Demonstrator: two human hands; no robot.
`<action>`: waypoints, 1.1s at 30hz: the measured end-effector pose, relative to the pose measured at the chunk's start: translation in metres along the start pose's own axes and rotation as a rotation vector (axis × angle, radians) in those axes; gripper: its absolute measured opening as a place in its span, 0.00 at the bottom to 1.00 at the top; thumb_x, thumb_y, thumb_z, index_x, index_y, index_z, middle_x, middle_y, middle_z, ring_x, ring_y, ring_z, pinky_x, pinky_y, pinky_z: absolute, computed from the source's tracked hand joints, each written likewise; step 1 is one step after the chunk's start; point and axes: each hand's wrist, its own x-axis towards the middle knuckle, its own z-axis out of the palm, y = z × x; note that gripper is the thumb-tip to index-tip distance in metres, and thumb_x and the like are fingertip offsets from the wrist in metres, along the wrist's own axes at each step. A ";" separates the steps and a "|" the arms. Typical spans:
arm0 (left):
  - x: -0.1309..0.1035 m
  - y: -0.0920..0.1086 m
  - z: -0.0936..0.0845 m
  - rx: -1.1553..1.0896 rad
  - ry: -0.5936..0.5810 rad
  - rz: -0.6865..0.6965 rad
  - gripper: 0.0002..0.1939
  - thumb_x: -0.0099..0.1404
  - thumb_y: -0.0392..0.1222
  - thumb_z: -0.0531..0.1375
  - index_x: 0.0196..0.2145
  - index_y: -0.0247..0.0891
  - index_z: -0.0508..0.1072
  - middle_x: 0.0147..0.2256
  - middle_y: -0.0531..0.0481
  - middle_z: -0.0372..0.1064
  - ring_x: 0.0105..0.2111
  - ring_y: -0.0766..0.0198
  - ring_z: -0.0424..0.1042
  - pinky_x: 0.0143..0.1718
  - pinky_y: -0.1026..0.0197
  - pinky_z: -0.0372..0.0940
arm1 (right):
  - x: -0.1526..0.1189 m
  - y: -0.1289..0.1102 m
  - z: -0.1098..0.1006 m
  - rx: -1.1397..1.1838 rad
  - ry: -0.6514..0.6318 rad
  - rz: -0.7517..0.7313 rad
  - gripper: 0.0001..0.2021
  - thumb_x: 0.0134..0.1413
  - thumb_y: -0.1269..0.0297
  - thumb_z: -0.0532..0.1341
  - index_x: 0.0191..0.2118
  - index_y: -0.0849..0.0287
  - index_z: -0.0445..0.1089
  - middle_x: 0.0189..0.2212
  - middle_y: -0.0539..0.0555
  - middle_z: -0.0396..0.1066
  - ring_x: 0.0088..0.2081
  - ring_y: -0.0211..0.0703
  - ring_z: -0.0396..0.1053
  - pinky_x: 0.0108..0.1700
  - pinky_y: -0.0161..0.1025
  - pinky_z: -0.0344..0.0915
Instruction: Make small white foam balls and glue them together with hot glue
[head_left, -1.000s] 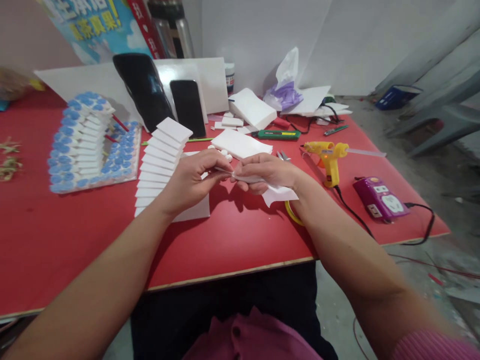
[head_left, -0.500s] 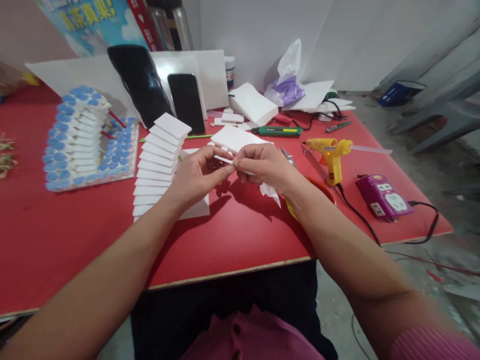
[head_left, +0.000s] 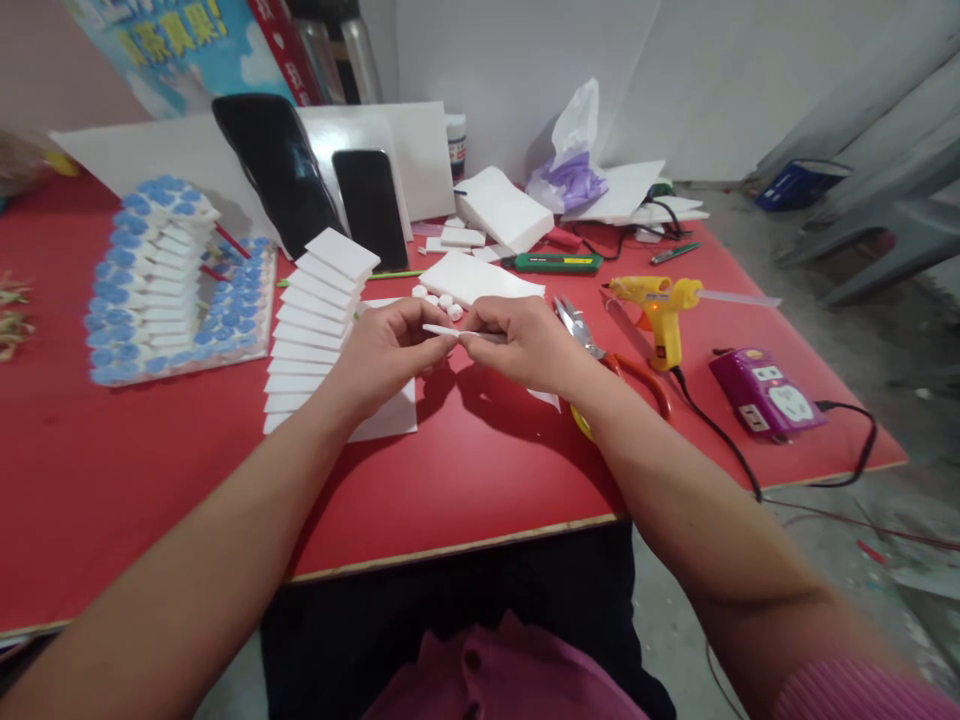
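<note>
A thin white strip (head_left: 441,330) is pinched between my two hands above the red table. My left hand (head_left: 379,350) grips it with thumb and fingers, and my right hand (head_left: 517,338) holds it close by, fingertips nearly touching. Whether the strip is paper or tissue I cannot tell. Just behind the fingers lie several small white rolls (head_left: 445,302) beside a flat white block (head_left: 480,278). A fanned stair of white boards (head_left: 307,365) stands left of my left hand, on a white sheet (head_left: 394,415). Scissors (head_left: 576,322) lie partly under my right wrist.
At right are a yellow glue gun (head_left: 660,310) and a purple power socket (head_left: 769,390) with cords. A green cutter (head_left: 559,263) lies behind my hands. Further left stand a phone (head_left: 371,205), a dark shiny device (head_left: 277,175) and a blue-and-white stair model (head_left: 169,290).
Both hands have shifted slightly downward and left, and my right fingers have changed their hold on the strip. More of the small white rolls and the scissor blades now show.
</note>
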 end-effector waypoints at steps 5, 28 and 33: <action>-0.001 0.002 0.000 0.007 -0.006 0.053 0.09 0.59 0.42 0.71 0.34 0.37 0.77 0.28 0.52 0.72 0.26 0.66 0.69 0.29 0.62 0.67 | 0.000 -0.002 -0.001 0.082 -0.033 0.101 0.10 0.56 0.68 0.64 0.24 0.59 0.67 0.21 0.47 0.67 0.24 0.33 0.57 0.28 0.35 0.52; -0.005 0.005 0.005 0.207 0.040 0.264 0.06 0.64 0.42 0.67 0.36 0.40 0.75 0.34 0.48 0.73 0.32 0.60 0.72 0.35 0.57 0.67 | 0.004 -0.004 0.002 0.543 -0.059 0.445 0.06 0.51 0.65 0.62 0.26 0.58 0.69 0.16 0.47 0.63 0.17 0.32 0.51 0.19 0.34 0.46; 0.000 0.005 0.005 -0.214 -0.001 -0.159 0.10 0.59 0.45 0.70 0.30 0.38 0.75 0.25 0.50 0.70 0.22 0.66 0.66 0.23 0.62 0.61 | -0.002 -0.003 0.006 0.011 0.115 0.061 0.07 0.54 0.70 0.60 0.25 0.57 0.66 0.20 0.45 0.58 0.25 0.35 0.52 0.29 0.36 0.51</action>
